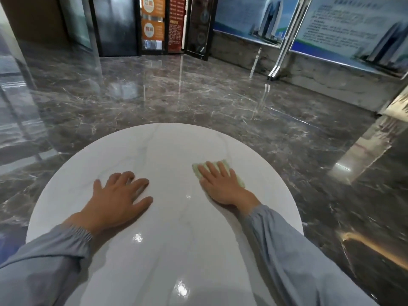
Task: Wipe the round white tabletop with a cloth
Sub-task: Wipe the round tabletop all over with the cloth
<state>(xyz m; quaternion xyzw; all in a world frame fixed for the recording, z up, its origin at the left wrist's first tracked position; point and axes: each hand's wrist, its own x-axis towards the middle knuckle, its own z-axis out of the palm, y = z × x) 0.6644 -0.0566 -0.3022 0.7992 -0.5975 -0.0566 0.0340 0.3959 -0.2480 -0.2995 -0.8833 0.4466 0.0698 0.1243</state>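
While the left hand [120, 195] lay flat and empty on the white bench [154, 146], the right hand [220, 184] pressed flat a soft, light green cloth [225, 165], probably best gripped by its exposed edge.

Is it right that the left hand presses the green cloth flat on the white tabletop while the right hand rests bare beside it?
No, the hands are swapped. The head view shows the right hand pressing the green cloth flat on the white tabletop, while the left hand rests bare beside it.

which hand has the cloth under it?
The right hand, pressed flat on the pale green cloth. The left hand lies bare on the tabletop.
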